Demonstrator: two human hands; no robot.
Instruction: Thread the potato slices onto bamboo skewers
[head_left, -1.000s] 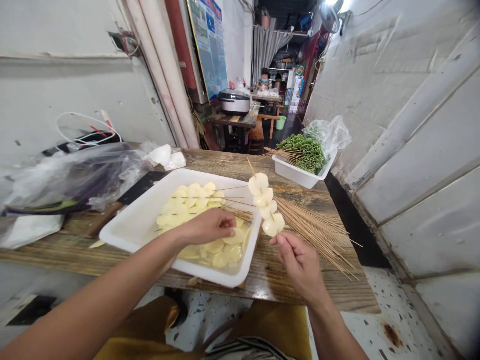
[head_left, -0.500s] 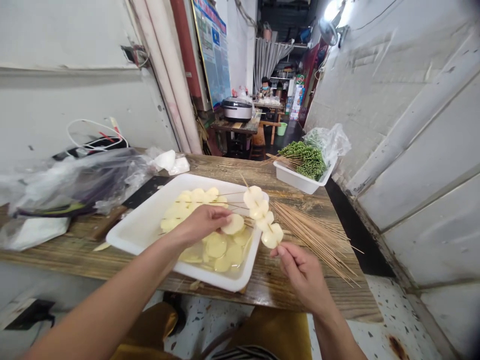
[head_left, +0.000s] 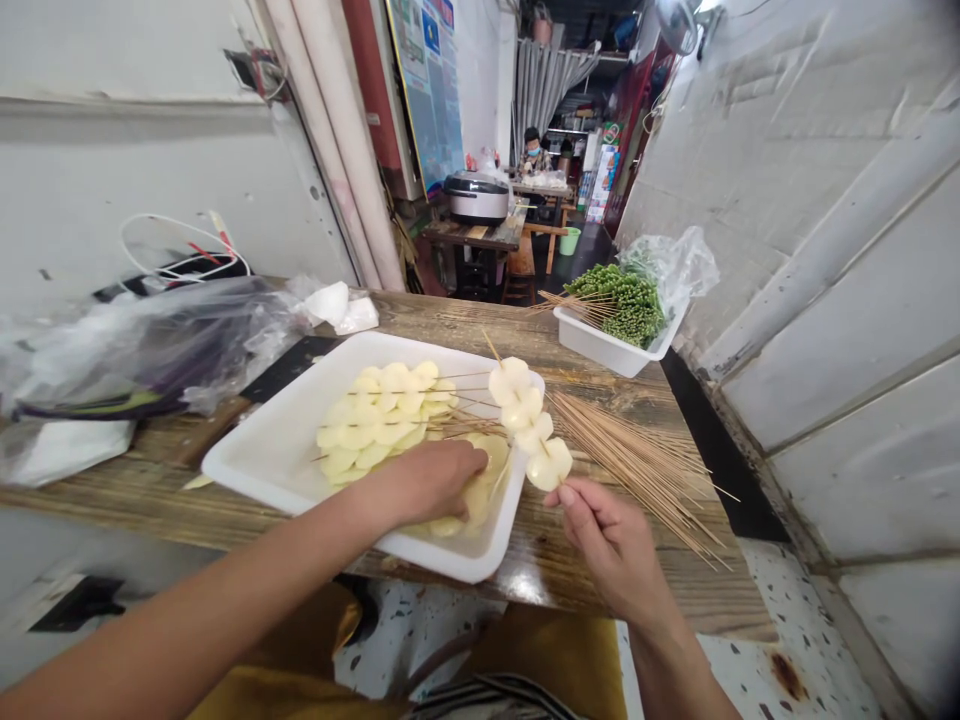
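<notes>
My right hand (head_left: 611,535) is closed around the lower end of a thin wooden skewer (head_left: 491,346), which tilts up and to the left over the tray's right rim. Several pale potato slices (head_left: 534,432) are threaded on it. Down in the white plastic tray (head_left: 255,462), my left hand (head_left: 431,482) reaches among loose wet potato slices (head_left: 495,492). Its fingers bend downward and their tips are partly hidden, so I cannot see whether they grip a slice. Filled potato skewers (head_left: 382,405) lie side by side at the tray's far side.
Bare bamboo skewers (head_left: 637,470) lie fanned on the wooden table (head_left: 457,318) to the right. Behind them stands a white tub (head_left: 600,350) of skewered green vegetables (head_left: 626,305). A knife (head_left: 289,370) and plastic bags (head_left: 180,335) lie left. A person (head_left: 534,152) sits farther back.
My left hand has lowered from above the tray into the loose slices; the slice it held up no longer shows between its fingers. My right hand keeps holding the skewer. The view has shifted slightly.
</notes>
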